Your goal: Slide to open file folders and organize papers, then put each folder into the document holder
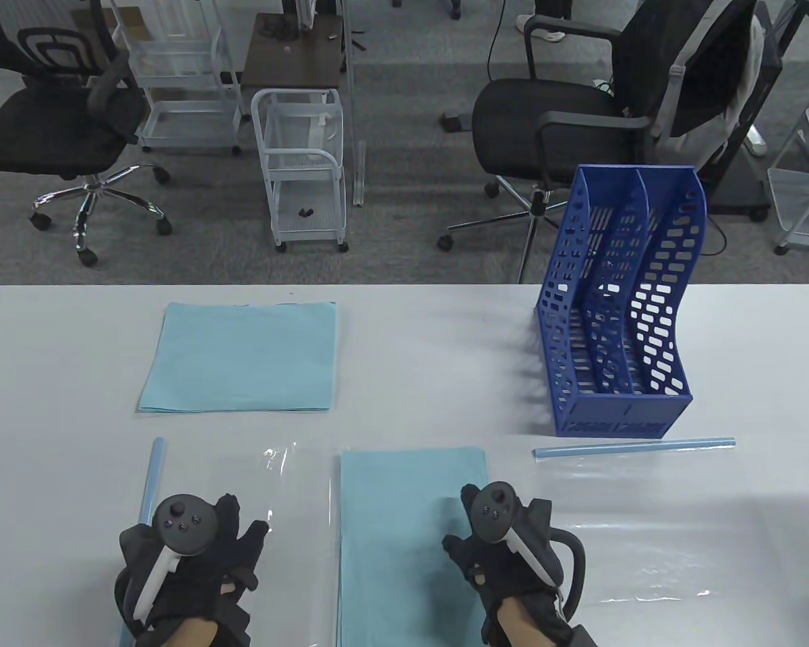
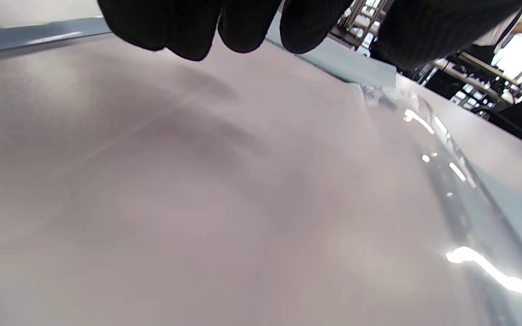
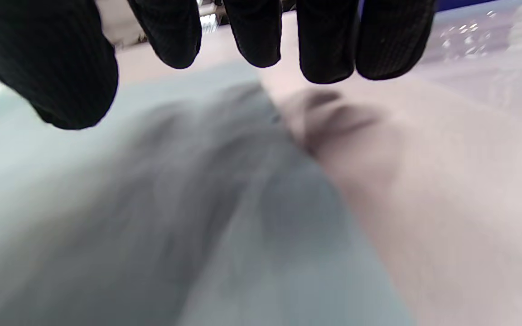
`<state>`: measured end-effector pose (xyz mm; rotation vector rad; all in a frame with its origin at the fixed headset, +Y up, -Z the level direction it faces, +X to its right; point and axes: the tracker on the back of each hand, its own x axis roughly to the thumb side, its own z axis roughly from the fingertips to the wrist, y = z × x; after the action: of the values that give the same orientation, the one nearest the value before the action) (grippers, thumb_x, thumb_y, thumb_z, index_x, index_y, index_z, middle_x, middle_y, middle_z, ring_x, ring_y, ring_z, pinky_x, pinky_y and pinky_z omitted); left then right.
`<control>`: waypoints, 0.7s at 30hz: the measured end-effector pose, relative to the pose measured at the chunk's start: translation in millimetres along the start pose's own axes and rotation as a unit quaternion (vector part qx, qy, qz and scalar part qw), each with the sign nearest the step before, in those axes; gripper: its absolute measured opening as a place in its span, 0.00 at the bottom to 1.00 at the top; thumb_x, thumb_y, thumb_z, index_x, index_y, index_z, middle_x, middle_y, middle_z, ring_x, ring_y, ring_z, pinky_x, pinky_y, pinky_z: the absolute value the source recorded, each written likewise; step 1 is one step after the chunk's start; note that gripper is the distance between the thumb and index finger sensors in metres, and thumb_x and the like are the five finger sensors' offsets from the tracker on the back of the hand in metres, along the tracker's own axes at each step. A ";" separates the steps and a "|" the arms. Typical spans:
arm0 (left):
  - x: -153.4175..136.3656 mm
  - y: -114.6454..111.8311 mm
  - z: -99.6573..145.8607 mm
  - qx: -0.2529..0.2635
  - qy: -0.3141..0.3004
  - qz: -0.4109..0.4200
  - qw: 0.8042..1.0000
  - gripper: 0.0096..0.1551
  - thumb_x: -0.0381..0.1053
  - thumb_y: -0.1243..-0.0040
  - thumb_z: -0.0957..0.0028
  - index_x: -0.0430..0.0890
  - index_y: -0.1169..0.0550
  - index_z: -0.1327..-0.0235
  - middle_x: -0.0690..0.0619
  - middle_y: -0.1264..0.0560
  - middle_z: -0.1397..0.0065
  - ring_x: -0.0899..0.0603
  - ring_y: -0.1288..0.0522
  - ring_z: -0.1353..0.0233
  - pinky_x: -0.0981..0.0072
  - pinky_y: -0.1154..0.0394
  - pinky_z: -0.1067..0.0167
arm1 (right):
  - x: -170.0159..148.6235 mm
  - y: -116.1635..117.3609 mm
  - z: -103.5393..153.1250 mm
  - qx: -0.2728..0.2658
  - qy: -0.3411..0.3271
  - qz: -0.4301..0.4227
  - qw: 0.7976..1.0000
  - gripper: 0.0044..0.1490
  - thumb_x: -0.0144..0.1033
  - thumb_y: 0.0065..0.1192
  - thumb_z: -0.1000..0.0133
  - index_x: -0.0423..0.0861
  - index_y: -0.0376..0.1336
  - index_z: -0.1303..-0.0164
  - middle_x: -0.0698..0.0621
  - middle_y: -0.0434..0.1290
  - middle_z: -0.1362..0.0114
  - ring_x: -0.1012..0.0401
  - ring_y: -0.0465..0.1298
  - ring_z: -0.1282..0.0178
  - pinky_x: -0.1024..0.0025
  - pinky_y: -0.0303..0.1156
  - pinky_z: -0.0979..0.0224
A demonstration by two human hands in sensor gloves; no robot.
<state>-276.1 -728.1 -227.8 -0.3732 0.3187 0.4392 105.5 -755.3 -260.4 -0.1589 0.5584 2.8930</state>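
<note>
Hovering with relaxed, empty fingers: right hand (image 1: 505, 539) over the near light-blue paper stack (image 1: 404, 539), long axis running away, left hand (image 1: 189, 559) beside it over the clear plastic folder sheet (image 1: 290, 512).

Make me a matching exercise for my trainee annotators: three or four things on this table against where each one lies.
Things:
1. document holder
2. far paper stack
3. near paper stack
4. loose slide bar

Places:
a. between the two hands
b. far left of the table
c. far right, standing upright
d. flat, just in front of the holder

Pairs: 1-c, 2-b, 3-a, 4-d
</note>
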 end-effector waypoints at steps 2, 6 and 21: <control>1.3 -4.6 -2.0 -0.022 0.005 -0.013 1.000 0.46 0.71 0.40 0.50 0.54 0.32 0.18 0.46 0.35 0.14 0.28 0.32 0.20 0.35 0.30 0.29 | 5.2 6.6 -1.0 0.018 0.007 0.040 0.999 0.51 0.67 0.71 0.54 0.66 0.54 0.21 0.50 0.50 0.11 0.39 0.56 0.16 0.36 0.60 0.22; 3.2 -9.8 -4.1 -0.035 0.017 -0.036 0.999 0.47 0.71 0.40 0.50 0.54 0.32 0.18 0.43 0.35 0.15 0.28 0.30 0.21 0.35 0.29 0.30 | 12.3 11.0 0.4 0.000 0.006 0.068 0.998 0.53 0.67 0.71 0.54 0.64 0.52 0.21 0.49 0.50 0.11 0.39 0.57 0.17 0.38 0.61 0.22; 7.1 -19.0 -9.8 -0.091 -0.043 0.016 0.995 0.46 0.72 0.41 0.51 0.54 0.31 0.19 0.42 0.33 0.17 0.30 0.31 0.22 0.38 0.28 0.30 | 17.4 12.2 0.4 -0.009 0.004 0.082 0.997 0.54 0.66 0.71 0.54 0.61 0.51 0.20 0.45 0.52 0.13 0.41 0.59 0.19 0.42 0.62 0.22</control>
<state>-263.3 -745.6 -233.8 -0.5253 0.2009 0.5170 86.0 -763.4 -258.1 -0.1325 0.5722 3.0573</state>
